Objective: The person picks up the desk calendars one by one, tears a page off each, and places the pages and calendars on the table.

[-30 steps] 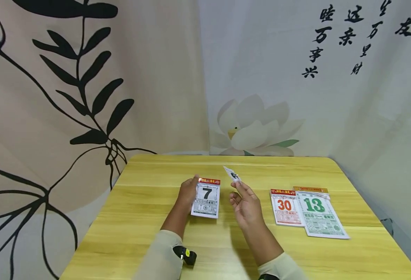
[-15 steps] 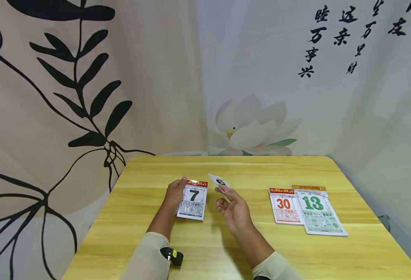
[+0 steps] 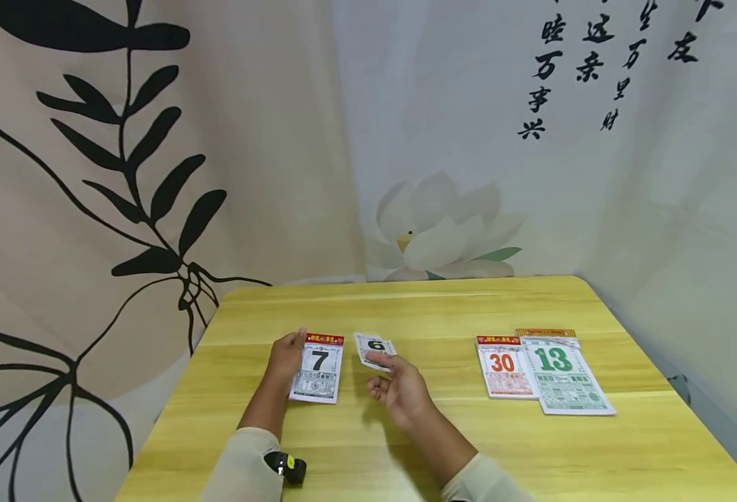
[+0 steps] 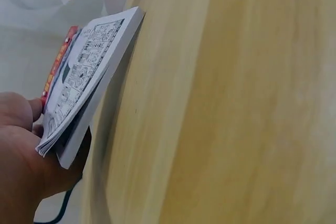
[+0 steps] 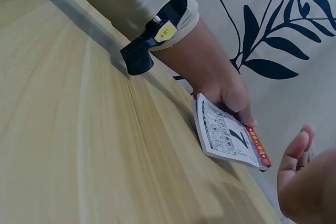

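Observation:
My left hand [image 3: 285,360] grips the left edge of a small tear-off calendar [image 3: 316,369] with a red header and a black 7. In the left wrist view the calendar [image 4: 86,77] is tilted over the wooden surface, its page edges showing, thumb on the front near the red header. Just right of it in the head view, my right hand [image 3: 402,390] pinches a loose calendar page [image 3: 371,346] printed with a black 6 between thumb and fingers. The right wrist view shows part of the right hand [image 5: 304,177] at its edge; the loose page is hidden there.
At the right of the wooden table [image 3: 468,453] lie two more tear-off calendars: one with a red 30 [image 3: 502,369] and a larger one with a green 13 [image 3: 563,376], edges overlapping. A printed curtain [image 3: 280,139] hangs behind the table.
Both hands have moved left in the head view, the left with the calendar and the right with the loose page. The page has tilted flatter, so its 6 shows more plainly.

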### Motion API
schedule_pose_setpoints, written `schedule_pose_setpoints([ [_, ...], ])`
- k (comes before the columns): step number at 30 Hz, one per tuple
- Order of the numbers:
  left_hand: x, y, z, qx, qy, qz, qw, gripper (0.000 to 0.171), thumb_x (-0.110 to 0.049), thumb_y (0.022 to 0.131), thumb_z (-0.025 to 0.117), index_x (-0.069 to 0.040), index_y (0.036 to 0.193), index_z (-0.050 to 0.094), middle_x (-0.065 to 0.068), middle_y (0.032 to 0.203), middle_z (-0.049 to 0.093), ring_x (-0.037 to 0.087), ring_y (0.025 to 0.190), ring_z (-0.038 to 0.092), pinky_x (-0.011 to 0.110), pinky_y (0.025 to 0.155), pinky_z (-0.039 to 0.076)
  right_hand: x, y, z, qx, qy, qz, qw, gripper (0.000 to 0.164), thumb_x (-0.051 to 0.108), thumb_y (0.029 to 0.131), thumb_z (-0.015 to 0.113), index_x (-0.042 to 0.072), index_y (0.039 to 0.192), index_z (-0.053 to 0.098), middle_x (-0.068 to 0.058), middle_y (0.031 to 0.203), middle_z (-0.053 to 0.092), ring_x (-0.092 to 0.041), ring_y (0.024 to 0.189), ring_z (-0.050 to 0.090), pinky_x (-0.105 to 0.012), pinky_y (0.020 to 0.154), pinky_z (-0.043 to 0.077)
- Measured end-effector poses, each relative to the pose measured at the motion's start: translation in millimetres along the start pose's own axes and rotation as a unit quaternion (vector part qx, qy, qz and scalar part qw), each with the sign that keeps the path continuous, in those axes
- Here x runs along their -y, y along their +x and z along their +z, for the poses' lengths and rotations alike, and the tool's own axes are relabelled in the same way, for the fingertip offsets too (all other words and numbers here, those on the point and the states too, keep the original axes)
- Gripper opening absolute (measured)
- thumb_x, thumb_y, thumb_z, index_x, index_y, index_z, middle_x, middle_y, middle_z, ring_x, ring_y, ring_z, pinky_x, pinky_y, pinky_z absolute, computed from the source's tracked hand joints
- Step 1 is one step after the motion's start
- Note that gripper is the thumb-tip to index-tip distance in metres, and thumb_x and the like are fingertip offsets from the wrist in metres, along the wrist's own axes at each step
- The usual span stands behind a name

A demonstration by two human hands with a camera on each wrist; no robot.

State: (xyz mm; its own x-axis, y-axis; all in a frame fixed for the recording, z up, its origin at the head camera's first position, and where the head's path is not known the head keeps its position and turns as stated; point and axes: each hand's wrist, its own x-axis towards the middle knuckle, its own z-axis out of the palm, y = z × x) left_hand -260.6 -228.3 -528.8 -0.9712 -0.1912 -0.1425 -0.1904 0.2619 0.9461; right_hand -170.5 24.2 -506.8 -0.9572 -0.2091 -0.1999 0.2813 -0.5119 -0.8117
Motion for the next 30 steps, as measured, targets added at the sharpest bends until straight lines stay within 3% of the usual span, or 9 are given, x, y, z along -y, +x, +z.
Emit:
schedule_pose_setpoints([
  [6, 6.1, 0.6, -12.1, -0.026, 0.069, 0.024, 0.9970, 0.054, -0.036, 0.119, 0.043, 0.008, 0.139, 0.066, 0.028, 0.119, 0.070, 0.031, 0.103, 0.064, 0.033, 0.086, 0.049, -9, 2, 7, 0.025, -0.006, 0.025, 0.999, 0.052, 0.026, 0.109, 0.047, -0.007, 0.146, 0.059, -0.011, 0.146, 0.049, -0.012, 0.080, 0.062, -0.020, 0.073, 0.052],
  [11, 9.5, 1.5, -19.5, -0.055, 0.127, 0.039, 0.9897, 0.052, -0.034, 0.119, 0.042, 0.009, 0.132, 0.069, 0.031, 0.120, 0.071, 0.038, 0.104, 0.064, 0.041, 0.088, 0.050, -18, 5, 10, 0.039, -0.003, 0.039, 0.998, 0.051, 0.027, 0.110, 0.047, -0.008, 0.146, 0.056, -0.009, 0.138, 0.064, -0.011, 0.079, 0.064, -0.021, 0.075, 0.054],
  [14, 9.5, 3.1, -21.3, -0.049, 0.154, 0.039, 0.9861, 0.053, -0.035, 0.119, 0.040, 0.009, 0.133, 0.067, 0.033, 0.125, 0.069, 0.041, 0.108, 0.063, 0.051, 0.095, 0.052, -21, 6, 10, 0.039, -0.001, 0.047, 0.998, 0.051, 0.029, 0.109, 0.048, -0.007, 0.144, 0.056, -0.008, 0.135, 0.069, -0.012, 0.079, 0.064, -0.022, 0.074, 0.055],
  [18, 8.3, 5.4, -23.1, -0.035, 0.186, 0.032, 0.9813, 0.056, -0.036, 0.119, 0.040, 0.010, 0.143, 0.061, 0.036, 0.139, 0.064, 0.048, 0.122, 0.062, 0.062, 0.111, 0.049, -23, 9, 11, 0.044, 0.000, 0.066, 0.997, 0.057, 0.034, 0.109, 0.050, -0.009, 0.146, 0.052, -0.011, 0.141, 0.062, -0.014, 0.082, 0.064, -0.023, 0.076, 0.055],
  [22, 5.1, 4.6, -24.7, -0.029, 0.208, 0.029, 0.9773, 0.050, -0.028, 0.117, 0.043, 0.009, 0.147, 0.060, 0.036, 0.145, 0.062, 0.049, 0.128, 0.061, 0.063, 0.117, 0.046, -23, 14, 13, 0.051, 0.001, 0.078, 0.996, 0.063, 0.038, 0.109, 0.050, -0.010, 0.150, 0.049, -0.016, 0.145, 0.058, -0.015, 0.084, 0.064, -0.025, 0.077, 0.056],
  [30, 1.6, 6.9, -30.0, -0.017, 0.228, 0.020, 0.9733, 0.048, -0.019, 0.113, 0.043, 0.012, 0.146, 0.059, 0.038, 0.145, 0.061, 0.051, 0.132, 0.059, 0.063, 0.118, 0.046, -27, 20, 15, 0.065, -0.001, 0.097, 0.993, 0.064, 0.042, 0.110, 0.051, -0.008, 0.149, 0.050, -0.015, 0.138, 0.059, -0.016, 0.082, 0.065, -0.025, 0.075, 0.057],
])
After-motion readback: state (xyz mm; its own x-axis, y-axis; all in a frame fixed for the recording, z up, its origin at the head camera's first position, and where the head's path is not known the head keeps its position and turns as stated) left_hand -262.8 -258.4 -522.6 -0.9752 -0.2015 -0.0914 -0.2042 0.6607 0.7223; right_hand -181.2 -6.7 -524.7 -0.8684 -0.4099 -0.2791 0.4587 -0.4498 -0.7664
